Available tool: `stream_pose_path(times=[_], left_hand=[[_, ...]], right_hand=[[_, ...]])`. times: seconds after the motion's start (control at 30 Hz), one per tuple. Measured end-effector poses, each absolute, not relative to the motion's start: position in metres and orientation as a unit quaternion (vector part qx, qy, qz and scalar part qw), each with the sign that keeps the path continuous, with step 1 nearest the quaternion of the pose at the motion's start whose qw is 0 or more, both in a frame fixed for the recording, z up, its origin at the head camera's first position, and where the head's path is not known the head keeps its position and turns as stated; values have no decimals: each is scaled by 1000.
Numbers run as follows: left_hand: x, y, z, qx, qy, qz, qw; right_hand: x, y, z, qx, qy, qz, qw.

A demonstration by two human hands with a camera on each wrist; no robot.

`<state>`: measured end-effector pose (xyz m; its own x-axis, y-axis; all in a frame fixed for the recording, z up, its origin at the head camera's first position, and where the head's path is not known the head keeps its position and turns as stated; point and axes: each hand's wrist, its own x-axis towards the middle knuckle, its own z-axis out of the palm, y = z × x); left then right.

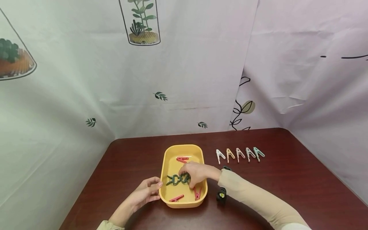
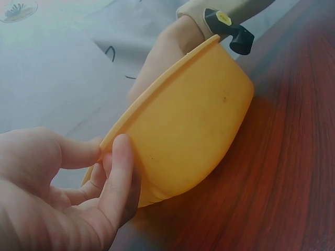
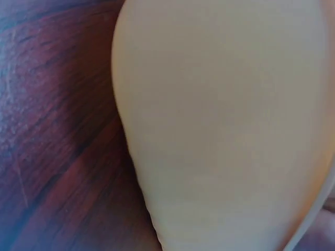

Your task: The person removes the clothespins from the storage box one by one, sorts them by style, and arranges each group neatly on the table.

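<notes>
My left hand (image 1: 145, 193) grips the left rim of a yellow plastic basin (image 1: 184, 205). In the left wrist view its thumb (image 2: 81, 153) is at the rim and the fingers lie along the outer wall. Inside the basin, my right hand (image 1: 196, 172) reaches down with curled fingers round a dark green spring clip (image 1: 185, 181), partly hidden by the hand. Beside that clip lies another dark green clip (image 1: 172, 180). Red clips lie at the basin's far end (image 1: 182, 158), near left (image 1: 176, 198) and near right (image 1: 197, 193). Only the basin's outer wall (image 3: 220, 115) fills the right wrist view.
Right of the basin, several A-shaped clips stand in a row on the dark red table (image 1: 132, 159): white (image 1: 220, 156), yellow (image 1: 230, 155), pinkish (image 1: 240, 154), grey (image 1: 250, 154) and green (image 1: 258, 153). A printed cloth (image 1: 184, 80) hangs behind the table.
</notes>
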<state>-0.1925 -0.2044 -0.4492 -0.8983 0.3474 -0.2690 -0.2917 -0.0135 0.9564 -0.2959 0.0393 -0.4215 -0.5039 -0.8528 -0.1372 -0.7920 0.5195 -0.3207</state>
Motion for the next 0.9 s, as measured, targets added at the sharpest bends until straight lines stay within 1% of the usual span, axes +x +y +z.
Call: stream_pose_path(times=[0.2, 0.43, 0.63, 0.9], left_hand=[[-194, -205, -449, 25, 664, 712, 226], [-194, -206, -451, 26, 663, 713, 227], [-194, -207, -450, 21, 663, 714, 224], [-194, -206, -450, 23, 663, 713, 227]], right_hand=[[-294, 45, -410, -475, 858, -135, 139], [-295, 58, -401, -478, 854, -175, 107], [-297, 74, -390, -458, 854, -225, 103], [-298, 98, -389, -448, 847, -281, 60]])
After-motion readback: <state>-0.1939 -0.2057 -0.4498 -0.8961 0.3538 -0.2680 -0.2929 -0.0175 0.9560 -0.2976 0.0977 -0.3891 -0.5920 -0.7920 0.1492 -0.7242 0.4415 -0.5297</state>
